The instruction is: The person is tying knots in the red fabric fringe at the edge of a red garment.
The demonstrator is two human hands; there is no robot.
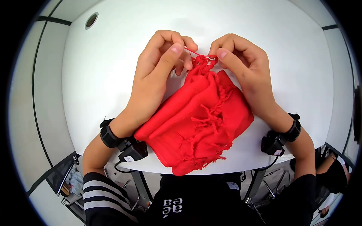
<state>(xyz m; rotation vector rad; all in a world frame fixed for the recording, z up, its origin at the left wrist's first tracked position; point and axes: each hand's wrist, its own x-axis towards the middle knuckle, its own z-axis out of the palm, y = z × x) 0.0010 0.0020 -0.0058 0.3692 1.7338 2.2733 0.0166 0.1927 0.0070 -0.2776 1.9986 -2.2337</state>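
Observation:
A red fringed cloth (196, 120) lies folded on the white table, its lower corner at the front edge. Its upper end is bunched, with knotted tassels and a thin red strand across the top. The left end of that strand is pinched between thumb and fingers of my left hand (158, 60). On the other side, my right hand (245, 64) pinches the strand and fringe close to the knot. Both hands are above the cloth, a short gap apart. Whether the strand is part of the fringe or a separate cord, I cannot tell.
The white table (105, 75) has a round hole (91, 20) at its back left. Black straps with small boxes (134, 150) are on both wrists, cables hanging from them. Grey panels stand at both sides. Another person is partly visible at the lower right.

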